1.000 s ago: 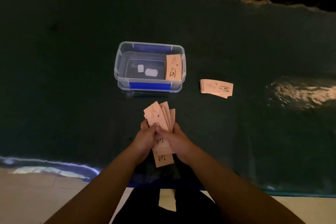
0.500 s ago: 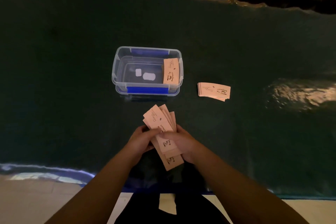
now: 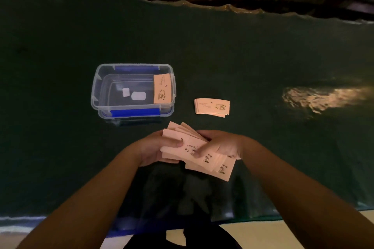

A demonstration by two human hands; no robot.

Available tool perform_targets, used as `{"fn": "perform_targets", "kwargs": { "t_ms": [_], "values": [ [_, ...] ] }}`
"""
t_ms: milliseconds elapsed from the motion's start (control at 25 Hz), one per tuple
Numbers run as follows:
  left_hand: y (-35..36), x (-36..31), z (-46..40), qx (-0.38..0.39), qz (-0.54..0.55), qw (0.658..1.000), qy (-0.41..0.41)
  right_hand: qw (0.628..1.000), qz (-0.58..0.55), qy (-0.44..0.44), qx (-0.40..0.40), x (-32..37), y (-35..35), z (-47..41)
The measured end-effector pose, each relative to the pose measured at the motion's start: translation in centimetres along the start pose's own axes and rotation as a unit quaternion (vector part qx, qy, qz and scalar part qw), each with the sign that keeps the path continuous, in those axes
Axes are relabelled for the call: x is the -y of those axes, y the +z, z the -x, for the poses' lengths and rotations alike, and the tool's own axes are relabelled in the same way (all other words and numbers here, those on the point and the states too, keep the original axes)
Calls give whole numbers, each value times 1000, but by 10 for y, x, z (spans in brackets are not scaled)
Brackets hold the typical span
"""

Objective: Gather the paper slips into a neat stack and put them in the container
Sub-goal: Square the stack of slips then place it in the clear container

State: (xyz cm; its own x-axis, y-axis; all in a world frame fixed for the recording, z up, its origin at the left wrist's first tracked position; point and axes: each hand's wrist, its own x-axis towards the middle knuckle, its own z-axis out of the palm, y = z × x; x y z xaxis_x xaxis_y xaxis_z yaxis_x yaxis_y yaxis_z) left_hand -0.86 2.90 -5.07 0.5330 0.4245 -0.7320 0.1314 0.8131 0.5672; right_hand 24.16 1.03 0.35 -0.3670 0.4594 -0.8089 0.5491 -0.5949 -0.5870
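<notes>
Both hands hold one fanned bunch of pink paper slips (image 3: 210, 162) printed with coffee-cup drawings, just above the near part of the dark table. My left hand (image 3: 151, 148) grips the bunch's left end with the thumb on top. My right hand (image 3: 220, 144) pinches its middle from the right. A clear plastic container (image 3: 95, 95) with blue clips stands beyond my hands, to the left. Pink slips (image 3: 163, 89) lean against its right inner wall. A small stack of slips (image 3: 212, 106) lies flat on the table right of the container.
The dark glossy table (image 3: 263, 56) stretches wide on all sides, with a bright reflection (image 3: 321, 98) at the right. Two white labels (image 3: 134, 94) show on the container's bottom. The table's near edge (image 3: 253, 217) runs just below my forearms.
The bunch of slips has turned from nearly upright to lying across, its lower end swung to the right. My hands have spread apart along it, and the view has shifted slightly.
</notes>
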Motion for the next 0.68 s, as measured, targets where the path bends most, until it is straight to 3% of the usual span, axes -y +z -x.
{"fn": "perform_targets", "kwargs": {
  "t_ms": [200,360,520,680],
  "values": [
    [34,-9,-27,27,45,999,-6,1000,4,-9,-1,3,-47,21],
    [48,-14,-41,27,133,991,15,988,-148,-36,-16,-14,-88,35],
    [55,-26,-51,-15,190,981,43,917,-362,-128,-110,-41,-87,35],
    [77,-50,-67,-66,145,985,59,865,-398,-163,-257,-50,-63,8]
  ]
}}
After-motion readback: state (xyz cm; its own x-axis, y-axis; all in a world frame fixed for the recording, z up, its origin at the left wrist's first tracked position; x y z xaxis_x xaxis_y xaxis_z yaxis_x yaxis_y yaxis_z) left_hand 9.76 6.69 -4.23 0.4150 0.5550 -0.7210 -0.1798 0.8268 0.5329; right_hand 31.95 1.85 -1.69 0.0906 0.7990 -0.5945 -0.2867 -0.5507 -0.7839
